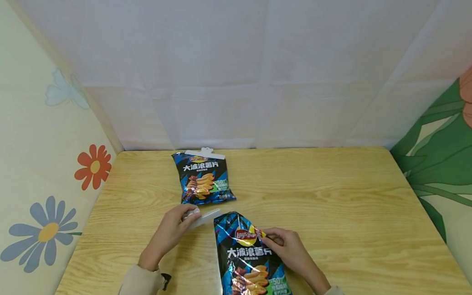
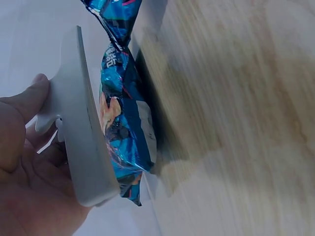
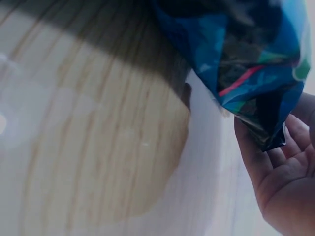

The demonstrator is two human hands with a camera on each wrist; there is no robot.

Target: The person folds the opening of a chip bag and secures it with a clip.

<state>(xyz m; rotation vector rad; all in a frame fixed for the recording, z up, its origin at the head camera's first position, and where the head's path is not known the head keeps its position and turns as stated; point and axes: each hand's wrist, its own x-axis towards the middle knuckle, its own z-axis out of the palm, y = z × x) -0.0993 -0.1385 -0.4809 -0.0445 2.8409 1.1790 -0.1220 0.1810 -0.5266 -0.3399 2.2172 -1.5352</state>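
Observation:
My left hand [image 1: 169,230] holds a long white bag clip [image 1: 205,218] by its tab, just left of the top of the nearer chip bag. In the left wrist view, the thumb and fingers grip the clip [image 2: 81,132] with its bar standing beside blue chip packaging [image 2: 120,118]. My right hand [image 1: 288,249] pinches the upper right edge of the nearer dark blue Lay's chip bag [image 1: 248,267]. That bag's top right corner slants inward. The right wrist view shows a pointed corner of the bag [image 3: 246,64] at the fingers.
A second, shorter-looking Lay's bag [image 1: 202,179] lies farther back on the wooden table [image 1: 338,204], with a white clip [image 1: 204,155] across its top. A white cloth wall [image 1: 231,74] rises behind the table, and flower-patterned panels [image 1: 33,134] flank it.

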